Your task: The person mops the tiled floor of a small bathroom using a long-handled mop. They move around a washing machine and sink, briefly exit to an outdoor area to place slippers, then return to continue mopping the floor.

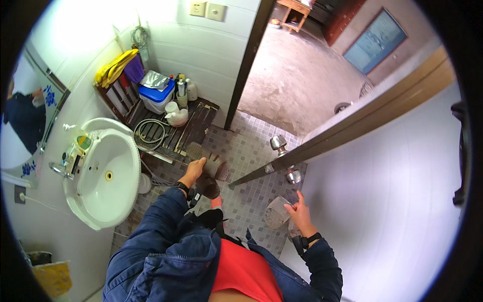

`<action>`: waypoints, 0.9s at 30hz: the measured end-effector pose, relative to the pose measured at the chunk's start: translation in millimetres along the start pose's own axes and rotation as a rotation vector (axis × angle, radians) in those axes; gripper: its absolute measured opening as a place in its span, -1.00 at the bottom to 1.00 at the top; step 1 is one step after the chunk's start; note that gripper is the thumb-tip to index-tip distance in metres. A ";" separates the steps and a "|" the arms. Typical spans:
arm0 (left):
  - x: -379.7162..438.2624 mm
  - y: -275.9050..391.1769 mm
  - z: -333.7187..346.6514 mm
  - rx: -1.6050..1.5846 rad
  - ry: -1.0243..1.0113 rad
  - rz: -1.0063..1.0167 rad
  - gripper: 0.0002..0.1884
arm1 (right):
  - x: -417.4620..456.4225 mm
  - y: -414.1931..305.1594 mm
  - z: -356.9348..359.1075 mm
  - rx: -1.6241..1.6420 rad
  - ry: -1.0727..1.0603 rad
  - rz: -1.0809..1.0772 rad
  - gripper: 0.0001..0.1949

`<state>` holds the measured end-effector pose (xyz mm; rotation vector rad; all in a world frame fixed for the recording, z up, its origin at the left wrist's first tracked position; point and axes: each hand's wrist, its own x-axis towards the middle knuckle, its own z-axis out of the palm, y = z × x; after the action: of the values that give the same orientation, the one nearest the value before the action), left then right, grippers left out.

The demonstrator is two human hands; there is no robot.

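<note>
My left hand (194, 170) grips brown footwear, apparently slippers. One piece shows a slotted upper (217, 168); a darker, rounded piece (208, 186) hangs just below it. The fingers under them are hidden. To the right, by the door, my right hand (300, 216) has its thumb and index finger stretched out. A grey, mesh-textured slipper (276, 214) shows beside its thumb, and part of a second one (293, 230) lies behind the palm. They look large against the floor tiles and appear held by the hidden fingers. A pinkish-red shoe (216, 202) shows on the floor below me.
A white washbasin (102, 192) stands at left. Beyond it, a dark slatted wooden chair (188, 130) bears a coiled hose (151, 136), a blue-lidded tub (156, 96) and bottles. The open door (347, 181) with a metal knob (293, 176) stands at right, beside the doorway.
</note>
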<state>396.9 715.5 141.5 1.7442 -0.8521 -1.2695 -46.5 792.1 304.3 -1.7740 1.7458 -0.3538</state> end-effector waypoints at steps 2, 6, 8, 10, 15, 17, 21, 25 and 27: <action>0.3 12.0 2.0 0.081 -0.106 -0.012 -0.47 | -33.9 17.0 10.5 -0.016 -0.009 0.089 -0.16; 18.6 19.7 19.2 0.014 -0.212 0.052 -0.48 | -79.1 34.1 31.5 -0.189 -0.166 0.157 -0.16; 25.1 37.1 36.4 0.041 -0.263 0.049 -0.48 | -94.0 41.1 39.3 -0.293 -0.250 0.205 -0.16; 30.1 59.2 54.2 0.005 -0.316 0.011 -0.49 | -102.3 40.7 43.1 -0.332 -0.268 0.251 -0.15; 65.4 96.0 90.3 -0.377 -0.501 -0.217 -0.51 | -115.3 67.1 66.8 -0.297 -0.167 0.290 -0.19; 93.6 95.2 100.7 -0.405 -0.559 -0.268 -0.52 | -117.4 88.6 81.6 -0.285 -0.084 0.280 -0.24; 156.9 108.1 117.5 -0.484 -0.632 -0.366 -0.58 | -121.3 117.2 82.2 -0.209 0.005 0.487 -0.42; 179.5 154.2 145.1 -0.378 -0.544 -0.364 -0.62 | -133.0 120.0 74.4 -0.080 0.147 0.729 -0.38; 199.1 175.0 176.3 -0.389 -0.533 -0.353 -0.65 | -138.8 127.8 72.7 -0.118 0.152 0.886 -0.40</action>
<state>270.1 426.2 181.6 1.2912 -0.5315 -2.0395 -119.3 952.0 204.2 -0.8946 2.4837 0.0005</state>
